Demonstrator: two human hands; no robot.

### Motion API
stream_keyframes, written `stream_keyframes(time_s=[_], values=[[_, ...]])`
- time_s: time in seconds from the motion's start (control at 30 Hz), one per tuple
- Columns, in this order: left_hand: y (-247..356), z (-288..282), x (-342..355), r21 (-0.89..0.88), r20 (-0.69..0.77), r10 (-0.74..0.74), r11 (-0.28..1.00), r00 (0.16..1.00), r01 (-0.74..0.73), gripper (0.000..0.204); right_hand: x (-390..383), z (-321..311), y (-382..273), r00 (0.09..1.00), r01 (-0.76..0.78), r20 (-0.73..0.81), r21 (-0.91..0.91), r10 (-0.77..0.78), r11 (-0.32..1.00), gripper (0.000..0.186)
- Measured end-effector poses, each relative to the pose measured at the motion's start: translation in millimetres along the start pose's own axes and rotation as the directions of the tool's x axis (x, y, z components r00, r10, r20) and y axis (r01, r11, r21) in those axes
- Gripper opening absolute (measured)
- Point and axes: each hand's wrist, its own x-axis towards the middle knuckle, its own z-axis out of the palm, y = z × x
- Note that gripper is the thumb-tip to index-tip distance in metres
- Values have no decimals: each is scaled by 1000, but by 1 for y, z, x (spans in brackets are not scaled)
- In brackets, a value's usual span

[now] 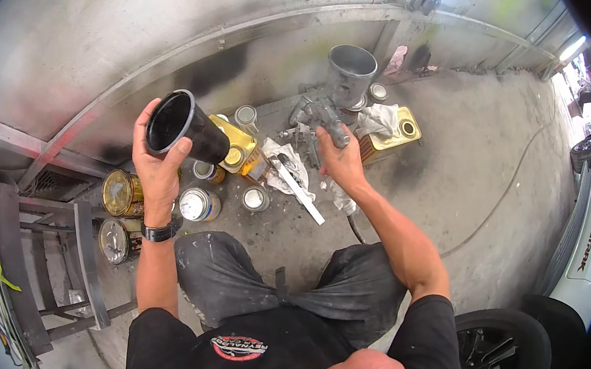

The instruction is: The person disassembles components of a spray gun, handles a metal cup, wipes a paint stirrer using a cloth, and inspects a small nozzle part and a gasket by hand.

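Observation:
My left hand (155, 176) is wrapped around a black cup (203, 138), tilted so its open mouth shows a dark, glossy inside. In my right hand (342, 161) is a grey, paint-coated spray gun (324, 115), gripped by its handle. A translucent grey paint cup (353, 79) rises from the gun, its mouth open at the top. Below that hand a dark hose (356, 230) runs down toward my knees. Between my hands, a white stirring stick (302, 194) lies across a stained rag (280, 159) on the floor.
Several paint cans (198, 205) stand at the left, beside an upright yellow tin (242, 141). Another yellow tin (395, 139) with a crumpled cloth (377, 120) sits right of the gun. A dark metal stand (89, 264) is at far left; a wheel (503, 346) and car body are at lower right.

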Motion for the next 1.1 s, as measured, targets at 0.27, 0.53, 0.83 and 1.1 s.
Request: stream_keyframes(time_s=[0.27,0.53,0.83,1.1], values=[[-21,9,-24,-110,20,-156,981,988,157,73,-5,3,-1,999,-11,40,-13,11,1000,60],[-21,20,-34,26,56,-163,987,985,162,74,-3,6,6,993,102,63,-66,-98,993,26],[-14,19,-36,175,58,-149,975,987,137,80,-7,7,17,977,204,93,-133,-193,970,25],[-13,18,-38,177,70,-118,979,991,104,82,-15,-6,22,946,324,151,-376,-287,868,31]])
